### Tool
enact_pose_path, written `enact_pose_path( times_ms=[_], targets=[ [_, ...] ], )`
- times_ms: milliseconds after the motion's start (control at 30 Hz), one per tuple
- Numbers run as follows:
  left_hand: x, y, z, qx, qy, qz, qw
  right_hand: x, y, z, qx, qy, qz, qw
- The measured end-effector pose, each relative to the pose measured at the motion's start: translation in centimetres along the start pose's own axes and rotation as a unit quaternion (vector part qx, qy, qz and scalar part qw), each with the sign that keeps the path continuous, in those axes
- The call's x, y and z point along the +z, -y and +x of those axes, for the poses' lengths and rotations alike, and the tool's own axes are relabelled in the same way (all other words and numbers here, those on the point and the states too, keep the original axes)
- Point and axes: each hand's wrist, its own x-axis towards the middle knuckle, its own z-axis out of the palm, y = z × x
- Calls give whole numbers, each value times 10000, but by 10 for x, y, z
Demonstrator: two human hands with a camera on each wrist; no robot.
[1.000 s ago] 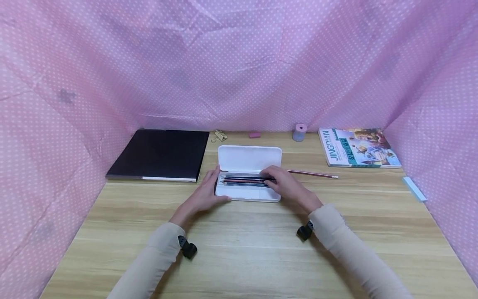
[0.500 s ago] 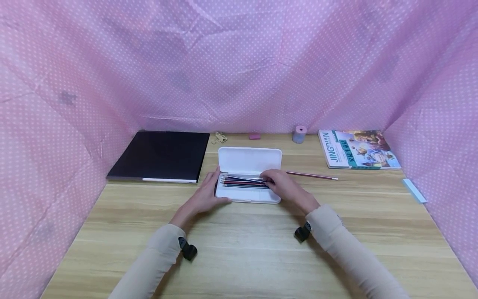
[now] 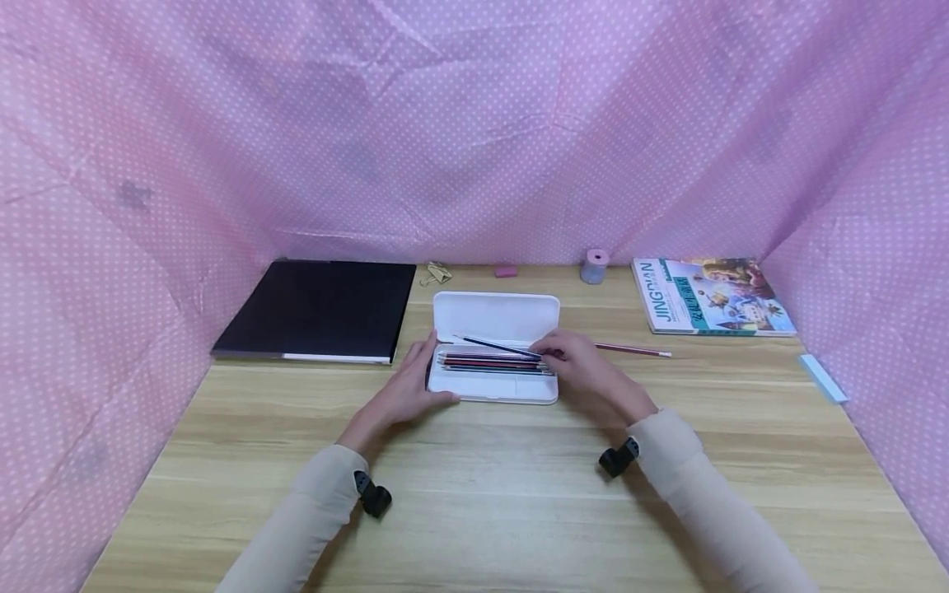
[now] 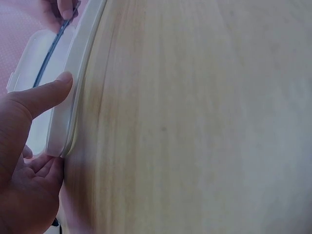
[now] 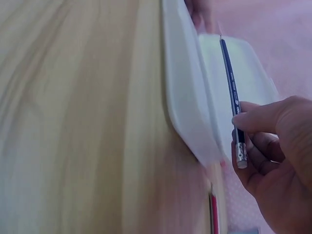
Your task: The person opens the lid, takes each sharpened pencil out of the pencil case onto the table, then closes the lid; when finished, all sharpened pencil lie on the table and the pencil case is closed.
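Observation:
A white pencil case (image 3: 474, 384) lies with its lid raised, and several pencils (image 3: 489, 363), dark and red, are inside. My left hand (image 3: 409, 389) holds the case at its left end; in the left wrist view the thumb (image 4: 48, 95) lies against its front wall and the other fingers are at its end. Above the case, my right hand (image 3: 577, 363) pinches a dark blue pencil (image 5: 230, 73) near its eraser end. That pencil slants, its sharpened tip pointing left toward the lid (image 3: 495, 315).
A red pencil (image 3: 632, 349) lies right of the case. Behind stand a gold binder clip (image 3: 439, 271), a pink eraser (image 3: 506, 270) and a pink-topped sharpener (image 3: 594, 266). A black folder (image 3: 326, 306) is left; a book (image 3: 715, 295) and light blue strip (image 3: 823, 376) are right.
My right hand has lifted the dark blue pencil out from among the others in the case and drawn it a little to the right. The left hand stays in place.

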Motion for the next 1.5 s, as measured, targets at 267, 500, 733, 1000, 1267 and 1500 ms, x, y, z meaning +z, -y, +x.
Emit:
enact_pose_path(
  times_ms=[267, 500, 733, 1000, 1267, 1500],
  targets=[
    [0, 0, 0, -12, 37, -47, 10000, -31, -16, -28, -130, -397, -131, 9990],
    [-1, 0, -1, -22, 41, -51, 10000, -60, -39, -62, -230, -707, -509, 9959],
    [-1, 1, -1, -38, 17, -62, 10000, -79, -64, -93, 103, -954, -931, 9910],
    [0, 1, -2, 13, 11, -71, 10000, -81, -90, -108, 501, -892, -1105, 9886],
    [0, 1, -2, 38, 30, -107, 9999, -76, -101, -106, 581, -807, -1141, 9885],
    [1, 1, -2, 46, 19, -114, 9999, -75, -105, -100, 739, -731, -1074, 9888]
  ],
)
